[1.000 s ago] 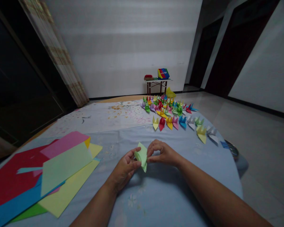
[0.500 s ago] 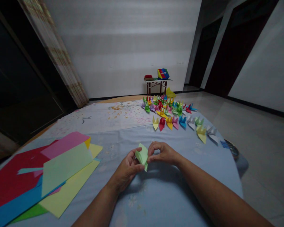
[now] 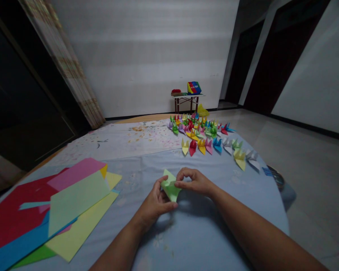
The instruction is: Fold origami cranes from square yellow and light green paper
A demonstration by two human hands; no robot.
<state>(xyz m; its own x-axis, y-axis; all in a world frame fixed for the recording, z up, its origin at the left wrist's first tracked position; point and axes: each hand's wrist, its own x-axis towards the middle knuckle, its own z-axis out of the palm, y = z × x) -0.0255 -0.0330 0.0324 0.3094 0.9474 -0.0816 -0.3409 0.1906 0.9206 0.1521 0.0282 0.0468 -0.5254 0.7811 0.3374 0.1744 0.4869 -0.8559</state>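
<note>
A light green folded paper (image 3: 171,188) is held up over the blue tablecloth between my two hands. My left hand (image 3: 156,201) grips it from the left, its fingers behind the paper and its thumb at the lower tip. At the paper's right edge, my right hand (image 3: 194,181) pinches a flap between thumb and forefinger. Beyond my hands stands a row of folded paper cranes, with a red crane (image 3: 192,148), a blue crane (image 3: 217,145) and a pale yellow crane (image 3: 239,159) among them.
To the left lies a stack of coloured sheets, a pale green sheet (image 3: 76,201) on top and a red sheet (image 3: 14,207) beneath. Many more cranes (image 3: 190,126) crowd the table's far right. A small table (image 3: 188,96) bearing a colourful box (image 3: 194,87) stands by the wall.
The light green paper has turned and spread wider towards me. My right thumb and forefinger have shifted slightly up and left onto it; my left thumb has slid to its lower tip.
</note>
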